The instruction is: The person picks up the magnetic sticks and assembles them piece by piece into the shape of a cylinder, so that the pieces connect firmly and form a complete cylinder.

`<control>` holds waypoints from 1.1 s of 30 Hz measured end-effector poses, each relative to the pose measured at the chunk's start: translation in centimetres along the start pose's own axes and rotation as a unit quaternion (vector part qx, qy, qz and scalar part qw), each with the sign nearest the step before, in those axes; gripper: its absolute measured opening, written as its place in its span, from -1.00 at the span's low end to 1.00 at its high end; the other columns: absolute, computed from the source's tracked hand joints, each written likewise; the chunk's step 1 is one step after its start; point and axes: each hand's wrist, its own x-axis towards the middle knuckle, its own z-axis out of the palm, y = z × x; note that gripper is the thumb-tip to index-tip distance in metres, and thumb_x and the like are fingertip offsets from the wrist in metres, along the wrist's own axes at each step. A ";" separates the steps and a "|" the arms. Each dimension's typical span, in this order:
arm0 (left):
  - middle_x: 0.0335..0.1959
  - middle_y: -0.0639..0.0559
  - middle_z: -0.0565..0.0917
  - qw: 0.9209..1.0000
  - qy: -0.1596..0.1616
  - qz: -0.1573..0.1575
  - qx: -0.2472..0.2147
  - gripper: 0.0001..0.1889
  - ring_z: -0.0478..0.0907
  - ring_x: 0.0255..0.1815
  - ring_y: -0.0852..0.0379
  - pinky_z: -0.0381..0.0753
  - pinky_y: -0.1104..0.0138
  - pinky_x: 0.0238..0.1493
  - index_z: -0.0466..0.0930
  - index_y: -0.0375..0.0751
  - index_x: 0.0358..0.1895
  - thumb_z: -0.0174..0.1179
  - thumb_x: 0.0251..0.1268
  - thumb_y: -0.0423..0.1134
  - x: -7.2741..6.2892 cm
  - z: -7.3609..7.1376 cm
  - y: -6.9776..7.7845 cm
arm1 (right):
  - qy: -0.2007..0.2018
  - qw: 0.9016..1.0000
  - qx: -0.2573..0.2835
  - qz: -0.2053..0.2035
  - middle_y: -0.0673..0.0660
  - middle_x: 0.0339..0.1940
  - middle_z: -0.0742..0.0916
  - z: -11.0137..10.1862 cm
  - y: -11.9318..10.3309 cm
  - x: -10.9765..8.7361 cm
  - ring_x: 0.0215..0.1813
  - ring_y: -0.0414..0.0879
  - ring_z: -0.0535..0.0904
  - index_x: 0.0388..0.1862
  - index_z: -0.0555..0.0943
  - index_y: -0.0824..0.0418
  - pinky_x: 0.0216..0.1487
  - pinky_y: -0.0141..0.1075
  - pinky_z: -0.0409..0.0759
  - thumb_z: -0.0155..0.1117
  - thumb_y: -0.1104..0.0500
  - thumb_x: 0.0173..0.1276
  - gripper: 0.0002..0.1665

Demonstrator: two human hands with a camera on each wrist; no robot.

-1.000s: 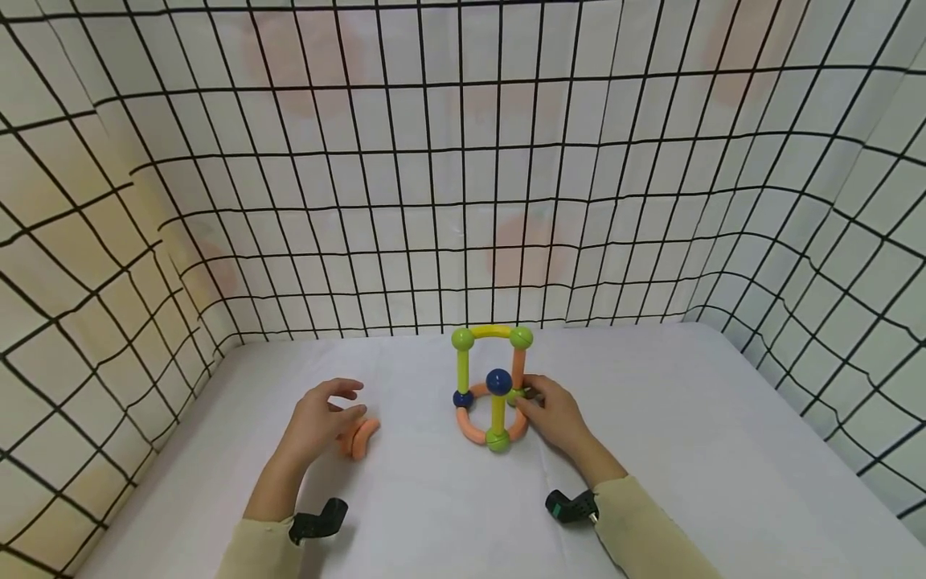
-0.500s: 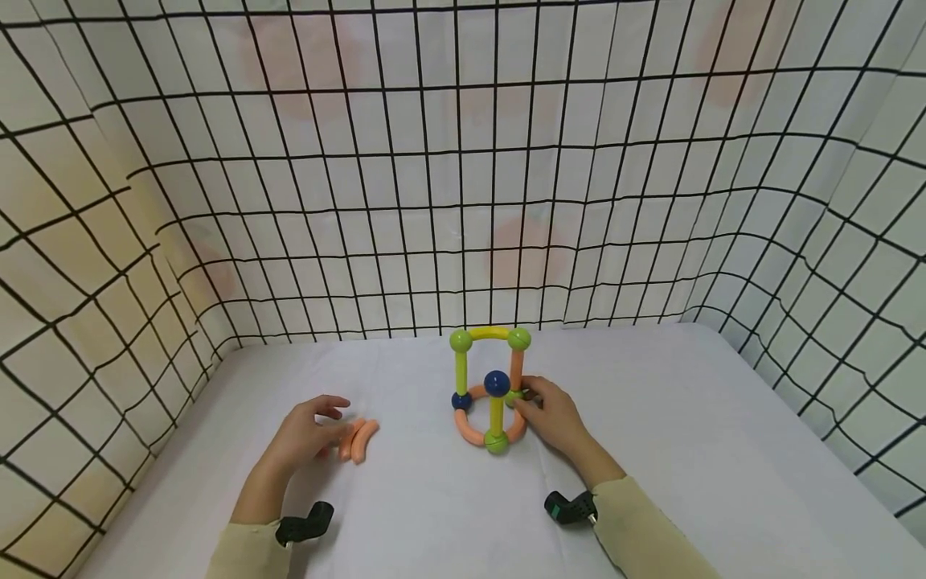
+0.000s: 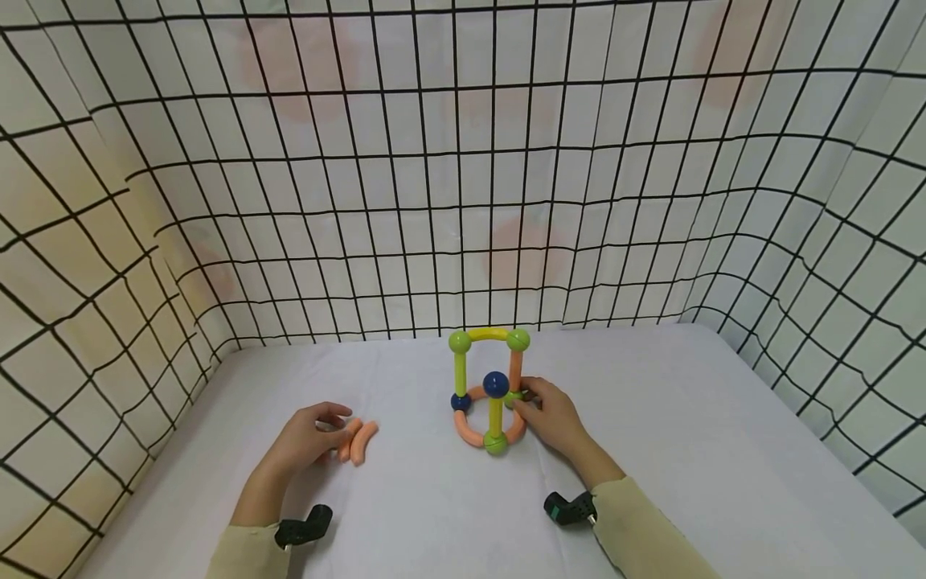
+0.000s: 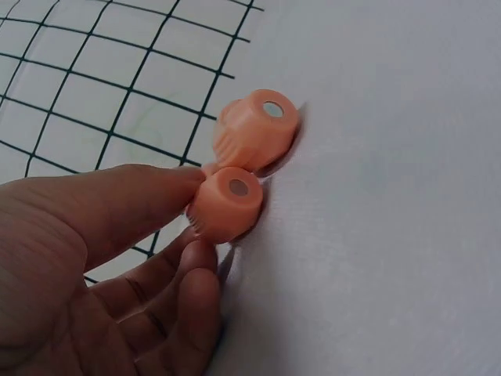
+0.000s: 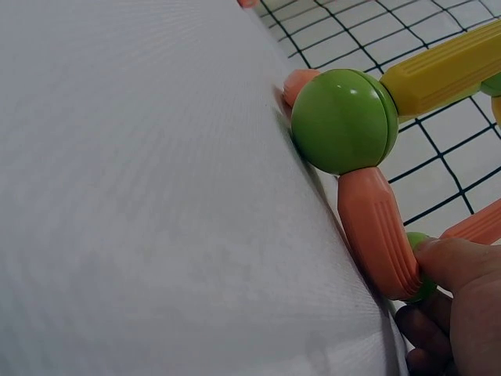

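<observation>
Two curved orange magnetic rods lie side by side on the white cloth. My left hand (image 3: 307,438) pinches the left one, the nearer rod (image 4: 227,205) in the left wrist view, between thumb and fingers. The other orange rod (image 3: 364,442) lies against it, its metal end facing the camera. To the right stands a built frame of magnetic rods and balls: an orange ring at the base, uprights, and a yellow curved rod (image 3: 489,333) across the top. A navy ball (image 3: 495,384) caps the front yellow upright. My right hand (image 3: 553,414) grips the frame's lower right green ball (image 3: 512,399).
White cloth (image 3: 434,515) covers the table. Black wire mesh (image 3: 463,153) closes off the back and both sides, with pale sheeting behind it. Black wrist cameras (image 3: 307,527) sit on both forearms.
My left hand has moved left and down, then its thumb and fingers have come onto the left orange rod. The right hand and the frame stay in place.
</observation>
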 end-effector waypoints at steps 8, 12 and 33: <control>-0.14 -0.09 0.63 1.000 0.017 -0.005 0.014 -0.63 0.50 -0.47 0.15 0.49 0.35 -0.48 0.61 -0.24 0.10 0.31 0.34 -0.11 0.1 0.4 -0.1 | 0.005 1.000 0.001 -0.001 0.13 0.04 0.73 -0.1 -0.2 -0.1 0.04 0.00 0.63 0.21 0.59 0.22 0.11 -0.04 0.59 0.35 0.12 0.37 -0.54; -0.20 -0.06 0.67 0.999 0.029 -0.006 0.045 -0.61 0.52 -0.37 0.14 0.50 0.35 -0.39 0.64 -0.28 0.06 0.30 0.35 -0.05 0.1 0.5 0.0 | 0.006 1.000 0.000 -0.002 0.12 0.04 0.73 -0.1 -0.3 -0.1 0.03 0.00 0.63 0.22 0.59 0.22 0.11 -0.04 0.59 0.34 0.10 0.37 -0.54; -0.63 0.02 0.58 0.993 0.091 -0.056 -0.054 -0.60 0.47 -0.54 0.15 0.47 0.33 -0.43 0.58 -0.37 0.07 0.25 0.38 -0.10 0.4 1.0 0.7 | -0.002 1.000 0.004 -0.003 0.11 0.04 0.73 -0.2 -0.2 -0.2 0.03 -0.02 0.62 0.23 0.58 0.19 0.11 -0.06 0.58 0.32 0.12 0.38 -0.54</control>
